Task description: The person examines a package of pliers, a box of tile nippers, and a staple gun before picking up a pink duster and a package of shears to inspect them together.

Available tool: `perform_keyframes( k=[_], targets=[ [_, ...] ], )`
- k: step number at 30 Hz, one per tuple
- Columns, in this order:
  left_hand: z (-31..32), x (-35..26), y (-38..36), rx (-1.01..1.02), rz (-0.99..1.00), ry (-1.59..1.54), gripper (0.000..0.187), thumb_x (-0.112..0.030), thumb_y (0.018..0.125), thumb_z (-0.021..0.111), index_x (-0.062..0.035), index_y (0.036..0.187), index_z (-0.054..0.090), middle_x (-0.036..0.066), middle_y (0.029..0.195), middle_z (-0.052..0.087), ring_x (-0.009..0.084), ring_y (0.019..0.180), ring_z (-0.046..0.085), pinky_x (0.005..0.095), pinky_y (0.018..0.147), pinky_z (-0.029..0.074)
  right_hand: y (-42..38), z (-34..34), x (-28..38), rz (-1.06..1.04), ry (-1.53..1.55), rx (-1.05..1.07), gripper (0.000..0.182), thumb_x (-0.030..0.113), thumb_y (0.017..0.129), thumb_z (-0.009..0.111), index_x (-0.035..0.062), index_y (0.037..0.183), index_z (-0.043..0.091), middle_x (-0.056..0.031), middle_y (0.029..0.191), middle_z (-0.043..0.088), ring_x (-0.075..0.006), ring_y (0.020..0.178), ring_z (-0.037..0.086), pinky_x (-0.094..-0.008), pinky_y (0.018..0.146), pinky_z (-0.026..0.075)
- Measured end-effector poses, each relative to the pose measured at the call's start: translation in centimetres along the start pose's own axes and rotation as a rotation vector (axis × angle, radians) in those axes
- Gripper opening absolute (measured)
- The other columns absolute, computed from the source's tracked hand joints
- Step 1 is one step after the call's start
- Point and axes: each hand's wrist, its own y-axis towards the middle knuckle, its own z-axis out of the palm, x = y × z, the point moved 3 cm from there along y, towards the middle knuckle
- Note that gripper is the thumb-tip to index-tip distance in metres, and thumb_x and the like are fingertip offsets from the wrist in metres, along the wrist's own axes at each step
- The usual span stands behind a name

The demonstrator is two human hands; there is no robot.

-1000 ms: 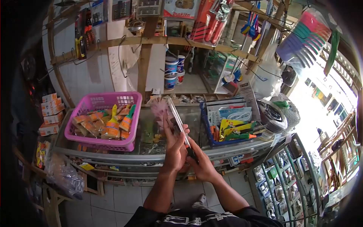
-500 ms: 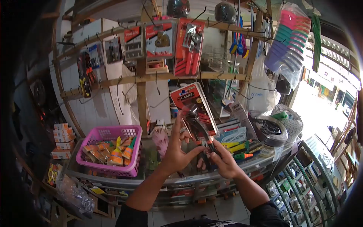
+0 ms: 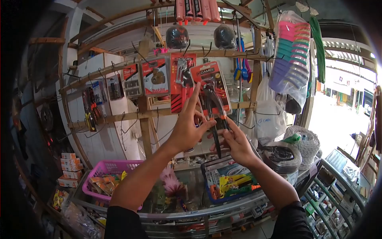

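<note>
I hold black pliers in front of me, jaws up, their two handles spread apart with orange bands on them. My left hand is closed at the left handle, thumb across it and index finger stretched up beside the jaws. My right hand grips the right handle between thumb and fingers. Right behind the pliers is a red Camel blister pack, upright and slightly tilted; its lower part is partly hidden by the tool and my fingers. It overlaps a hanging red tool pack in this view.
Packaged tools hang from hooks on a wooden rack. Below, the glass counter bears a pink basket of brushes, a pink feathery duster and a blue tray of tools. Coiled rope lies at the right.
Both hands have risen with the pliers and the Camel pack, from over the counter to the height of the rack. The view has tilted upward. The plier handles stand further apart.
</note>
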Motion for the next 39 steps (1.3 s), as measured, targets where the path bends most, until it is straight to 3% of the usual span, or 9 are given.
perform_keyframes(
  k=[5, 11, 21, 27, 30, 33, 36, 39],
  targets=[
    [-0.3, 0.0, 4.5, 0.012, -0.002, 0.056, 0.111, -0.018, 0.093, 0.083, -0.0172, 0.170, 0.003, 0.019, 0.140, 0.047, 0.0105, 0.087, 0.062, 0.0283, 0.080, 0.051, 4.0, -3.1, -0.1, -0.024, -0.088, -0.018, 0.052, 0.022, 0.116, 0.034, 0.0109, 0.165, 0.018, -0.0192, 0.123, 0.068, -0.0239, 0.090, 0.075, -0.0352, 0.082, 0.061],
    [-1.2, -0.4, 8.3, 0.023, 0.009, 0.116, 0.108, -0.016, 0.093, 0.082, -0.0200, 0.170, 0.007, 0.020, 0.134, 0.045, 0.0128, 0.088, 0.062, 0.0297, 0.086, 0.053, 6.2, -3.0, 3.5, -0.022, 0.042, 0.009, 0.053, 0.025, 0.117, 0.033, 0.0129, 0.166, 0.018, -0.0193, 0.122, 0.068, -0.0241, 0.088, 0.075, -0.0345, 0.079, 0.062],
    [-2.4, -1.0, 10.5, 0.060, 0.012, 0.128, 0.105, -0.010, 0.094, 0.079, -0.0221, 0.170, 0.007, 0.030, 0.156, 0.037, 0.0049, 0.086, 0.056, 0.0253, 0.079, 0.054, 7.5, -2.4, 4.8, -0.002, 0.108, -0.008, 0.048, 0.026, 0.117, 0.033, 0.0145, 0.163, 0.026, -0.0155, 0.119, 0.067, -0.0229, 0.087, 0.074, -0.0333, 0.077, 0.062],
    [-2.6, -2.0, 10.2, 0.112, -0.035, 0.056, 0.104, -0.008, 0.095, 0.078, -0.0215, 0.170, 0.008, 0.023, 0.165, 0.032, 0.0033, 0.083, 0.054, 0.0246, 0.075, 0.052, 6.6, -1.6, 5.7, 0.035, 0.154, -0.012, 0.045, 0.027, 0.117, 0.032, 0.0155, 0.161, 0.029, -0.0145, 0.119, 0.067, -0.0223, 0.087, 0.074, -0.0337, 0.077, 0.063],
    [-2.7, -2.0, 10.0, 0.095, -0.023, 0.062, 0.109, -0.013, 0.089, 0.084, -0.0112, 0.169, 0.011, 0.015, 0.123, 0.055, 0.0102, 0.080, 0.054, 0.0285, 0.076, 0.054, 6.1, -1.4, 5.9, 0.049, 0.182, 0.000, 0.044, 0.028, 0.117, 0.031, 0.0154, 0.159, 0.030, -0.0152, 0.119, 0.067, -0.0227, 0.087, 0.074, -0.0342, 0.078, 0.063],
    [-2.8, -1.8, 9.9, 0.132, -0.058, 0.080, 0.104, -0.009, 0.094, 0.080, -0.0137, 0.170, 0.009, 0.017, 0.155, 0.047, 0.0036, 0.079, 0.051, 0.0237, 0.074, 0.050, 5.8, -1.3, 6.0, 0.058, 0.214, 0.019, 0.044, 0.029, 0.117, 0.029, 0.0155, 0.159, 0.030, -0.0161, 0.120, 0.067, -0.0237, 0.087, 0.074, -0.0346, 0.079, 0.063],
    [-2.9, -1.6, 9.8, 0.165, -0.090, 0.079, 0.102, -0.013, 0.094, 0.081, -0.0100, 0.169, 0.012, 0.008, 0.128, 0.061, 0.0044, 0.077, 0.050, 0.0236, 0.072, 0.048, 5.3, -1.0, 6.4, 0.102, 0.252, 0.006, 0.043, 0.030, 0.117, 0.028, 0.0156, 0.157, 0.031, -0.0165, 0.119, 0.067, -0.0246, 0.087, 0.074, -0.0334, 0.077, 0.063],
    [-2.8, -2.0, 9.4, 0.141, -0.086, 0.109, 0.100, -0.016, 0.094, 0.081, -0.0094, 0.169, 0.015, 0.001, 0.105, 0.059, 0.0050, 0.076, 0.049, 0.0235, 0.071, 0.046, 4.9, -0.7, 7.0, 0.136, 0.259, 0.000, 0.040, 0.030, 0.117, 0.028, 0.0153, 0.154, 0.034, -0.0162, 0.118, 0.068, -0.0247, 0.087, 0.074, -0.0311, 0.073, 0.061]
  ],
)
